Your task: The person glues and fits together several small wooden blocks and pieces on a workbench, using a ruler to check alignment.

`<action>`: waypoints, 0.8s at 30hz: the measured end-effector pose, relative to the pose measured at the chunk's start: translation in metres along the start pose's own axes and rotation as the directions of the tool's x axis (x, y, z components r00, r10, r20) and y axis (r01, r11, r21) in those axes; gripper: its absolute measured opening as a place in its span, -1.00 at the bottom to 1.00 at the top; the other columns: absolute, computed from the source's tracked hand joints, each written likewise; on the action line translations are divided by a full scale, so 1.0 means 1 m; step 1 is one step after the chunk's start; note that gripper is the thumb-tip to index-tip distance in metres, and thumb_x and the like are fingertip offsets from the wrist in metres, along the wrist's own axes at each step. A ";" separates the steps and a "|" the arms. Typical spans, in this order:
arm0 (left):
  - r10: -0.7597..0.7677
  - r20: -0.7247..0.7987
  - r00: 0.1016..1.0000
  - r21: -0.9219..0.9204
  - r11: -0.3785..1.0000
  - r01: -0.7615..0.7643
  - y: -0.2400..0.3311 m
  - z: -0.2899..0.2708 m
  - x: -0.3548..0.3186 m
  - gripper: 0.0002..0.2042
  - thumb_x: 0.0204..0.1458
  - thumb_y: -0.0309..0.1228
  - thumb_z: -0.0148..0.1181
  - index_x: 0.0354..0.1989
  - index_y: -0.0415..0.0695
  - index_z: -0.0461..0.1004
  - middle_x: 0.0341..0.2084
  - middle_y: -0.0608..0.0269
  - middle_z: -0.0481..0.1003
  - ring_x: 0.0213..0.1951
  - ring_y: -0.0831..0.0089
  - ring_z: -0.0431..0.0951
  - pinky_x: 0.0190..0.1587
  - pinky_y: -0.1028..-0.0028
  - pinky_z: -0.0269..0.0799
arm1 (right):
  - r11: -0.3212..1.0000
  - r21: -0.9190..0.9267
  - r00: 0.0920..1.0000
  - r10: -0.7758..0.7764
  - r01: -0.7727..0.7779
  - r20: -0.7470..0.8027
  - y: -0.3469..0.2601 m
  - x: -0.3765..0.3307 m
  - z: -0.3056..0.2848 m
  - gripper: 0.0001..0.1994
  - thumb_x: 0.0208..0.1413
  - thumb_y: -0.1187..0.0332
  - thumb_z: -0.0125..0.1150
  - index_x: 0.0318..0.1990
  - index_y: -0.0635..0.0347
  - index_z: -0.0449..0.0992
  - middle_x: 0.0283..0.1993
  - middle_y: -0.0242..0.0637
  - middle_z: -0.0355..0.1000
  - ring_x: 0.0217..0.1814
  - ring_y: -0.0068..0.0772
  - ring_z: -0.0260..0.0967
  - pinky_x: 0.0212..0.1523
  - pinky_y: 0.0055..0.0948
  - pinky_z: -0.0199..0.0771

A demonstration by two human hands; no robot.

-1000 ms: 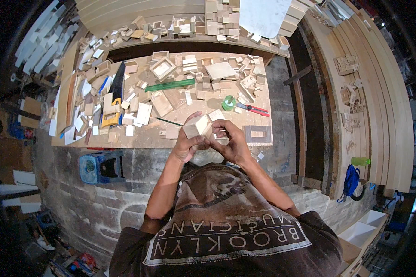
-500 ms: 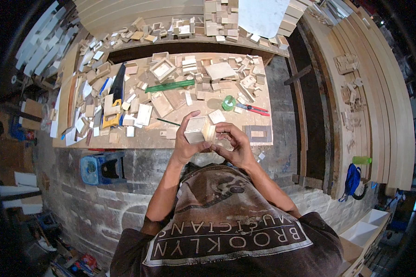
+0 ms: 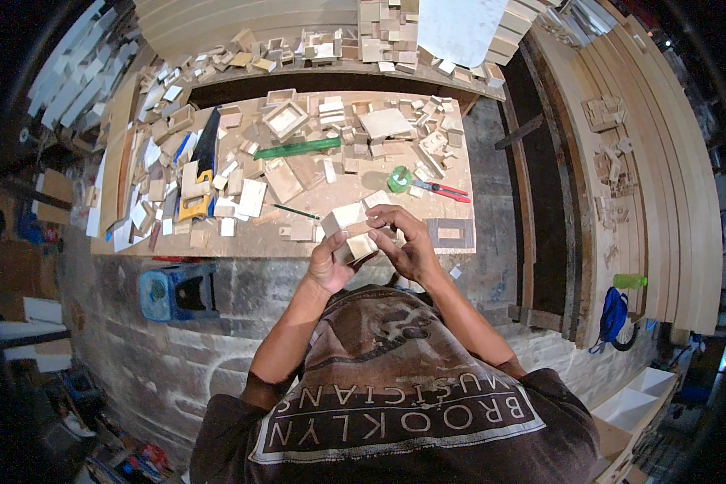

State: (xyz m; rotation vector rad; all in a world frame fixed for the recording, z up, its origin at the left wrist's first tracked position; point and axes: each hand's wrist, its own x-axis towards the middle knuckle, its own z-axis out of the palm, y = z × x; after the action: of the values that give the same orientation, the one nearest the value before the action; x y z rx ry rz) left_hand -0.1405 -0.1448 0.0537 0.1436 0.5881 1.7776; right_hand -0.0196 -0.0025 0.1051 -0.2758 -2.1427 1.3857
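Note:
Over the near edge of the workbench I hold a small pale wooden box (image 3: 348, 219), tilted between both hands. My left hand (image 3: 329, 266) is closed on its lower left side, the thumb lying along a face. Most of its other fingers are hidden behind the wood. On the box's right side, my right hand (image 3: 409, 244) pinches the edge with bent fingers and thumb. A dark green pencil (image 3: 296, 211) lies on the bench just beyond the left hand. Right of the hands rests a dark frame-like piece (image 3: 450, 234).
The workbench (image 3: 355, 181) carries several wood offcuts and small boxes. A handsaw (image 3: 206, 153) with a yellow handle, a green strip (image 3: 298, 148), a green tape roll (image 3: 399, 179) and red-handled pliers (image 3: 442, 191) lie there. A blue stool (image 3: 177, 292) stands left; long boards (image 3: 649, 177) line the right.
The box has been turned in my hands, so different faces show. My left thumb has come down onto it, and my right fingers have shifted left onto its edge.

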 end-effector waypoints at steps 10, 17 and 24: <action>-0.033 -0.021 0.999 -0.020 0.999 0.032 -0.009 -0.012 -0.003 -0.32 0.05 -0.04 0.35 0.23 -0.26 0.36 0.07 0.11 0.53 0.09 0.23 0.55 0.21 0.20 0.43 | 0.999 -0.017 0.999 0.028 -0.027 0.028 0.003 -0.005 -0.002 -0.78 0.08 0.63 0.32 -0.11 0.24 0.58 0.10 -0.14 0.50 0.08 -0.21 0.51 -0.03 -0.36 0.51; -0.005 -0.134 0.991 0.055 0.998 0.012 -0.007 -0.008 -0.003 -0.37 -0.02 -0.24 0.48 0.20 -0.19 0.37 -0.01 0.18 0.55 0.02 0.27 0.59 0.10 0.23 0.53 | 0.988 -0.050 0.984 0.151 -0.147 0.091 0.016 -0.016 -0.004 -0.81 0.13 0.57 0.33 -0.10 0.22 0.57 0.09 -0.23 0.45 -0.09 -0.45 0.41 -0.10 -0.49 0.44; 0.050 -0.292 0.955 0.214 0.977 0.014 -0.005 -0.011 -0.007 -0.33 -0.07 -0.44 0.51 0.25 -0.13 0.32 0.00 0.20 0.53 0.03 0.34 0.57 0.11 0.28 0.50 | 0.841 0.209 0.863 0.461 -0.499 0.207 0.044 -0.033 0.008 -0.79 0.24 0.56 0.24 0.01 0.24 0.51 0.03 -0.42 0.46 -0.07 -0.57 0.40 -0.08 -0.55 0.42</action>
State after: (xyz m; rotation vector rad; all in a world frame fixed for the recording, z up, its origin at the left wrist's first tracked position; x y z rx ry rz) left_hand -0.1381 -0.1541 0.0433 0.0293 0.9982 1.7633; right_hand -0.0029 -0.0039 0.0529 -0.6649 -2.0580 2.0079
